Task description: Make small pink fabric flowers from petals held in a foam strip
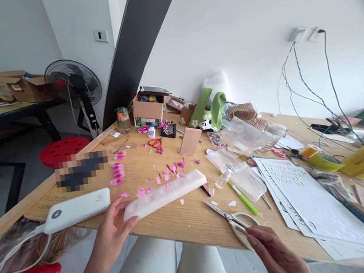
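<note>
White block [171, 196], qty 1. Lies on wood-look table [197, 215] nr. front edge, L end gripped by L hand [113, 235]. Pale-handled scissors [228, 216], 1 pr., at R hand [274, 249] fingertips, grip unclear. White cutouts [232, 203], 3. Rm.: fan [77, 82], 1; white wall [237, 21].

This looks like a craft workroom: pink petals [141, 193], cream-handled scissors [226, 215], cut-out white sheets [311, 200] and yellow tape [325, 162] crowd a wooden worktop [176, 220], with a pedestal fan [77, 82] and red stool [64, 153] beyond.
</note>
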The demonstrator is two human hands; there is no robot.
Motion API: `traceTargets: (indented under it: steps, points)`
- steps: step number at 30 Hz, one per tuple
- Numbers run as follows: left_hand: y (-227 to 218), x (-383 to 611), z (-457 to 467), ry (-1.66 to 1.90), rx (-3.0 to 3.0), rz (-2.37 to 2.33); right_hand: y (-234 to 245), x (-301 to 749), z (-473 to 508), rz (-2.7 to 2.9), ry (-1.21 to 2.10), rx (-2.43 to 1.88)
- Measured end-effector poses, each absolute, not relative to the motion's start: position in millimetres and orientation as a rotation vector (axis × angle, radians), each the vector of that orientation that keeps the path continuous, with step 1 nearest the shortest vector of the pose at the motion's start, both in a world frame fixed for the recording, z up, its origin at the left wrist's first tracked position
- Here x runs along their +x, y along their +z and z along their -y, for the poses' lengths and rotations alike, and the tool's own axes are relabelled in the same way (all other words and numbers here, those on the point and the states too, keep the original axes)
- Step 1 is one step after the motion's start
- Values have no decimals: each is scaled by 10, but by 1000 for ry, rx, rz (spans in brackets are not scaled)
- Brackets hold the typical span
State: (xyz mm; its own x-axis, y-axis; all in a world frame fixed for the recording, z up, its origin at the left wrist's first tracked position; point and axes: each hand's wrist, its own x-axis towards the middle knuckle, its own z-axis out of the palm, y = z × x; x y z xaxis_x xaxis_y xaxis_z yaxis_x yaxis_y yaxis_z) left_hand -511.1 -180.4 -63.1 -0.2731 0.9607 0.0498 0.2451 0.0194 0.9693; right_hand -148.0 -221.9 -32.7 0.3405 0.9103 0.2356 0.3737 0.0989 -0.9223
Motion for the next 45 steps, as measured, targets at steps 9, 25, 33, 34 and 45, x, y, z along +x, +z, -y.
traceTargets:
  steps: [9,25,33,34,45]
  points:
    - [-602,-5060,1772,1471,1156,-1612,-308,-1755,2150,1183,627,-1470]
    - [-404,-4856,1685,1412,955,-1489,-132,-2092,1830,1325,677,-1399]
    - [-396,-4828,1700,1402,976,-1497,-9,-2267,1795,1318,687,-1319]
    - [-409,-4828,1702,1398,995,-1507,-2,-2277,1795,1319,683,-1314]
    - [-475,-4865,1786,1402,994,-1542,-57,-2403,1580,1324,806,-1349]
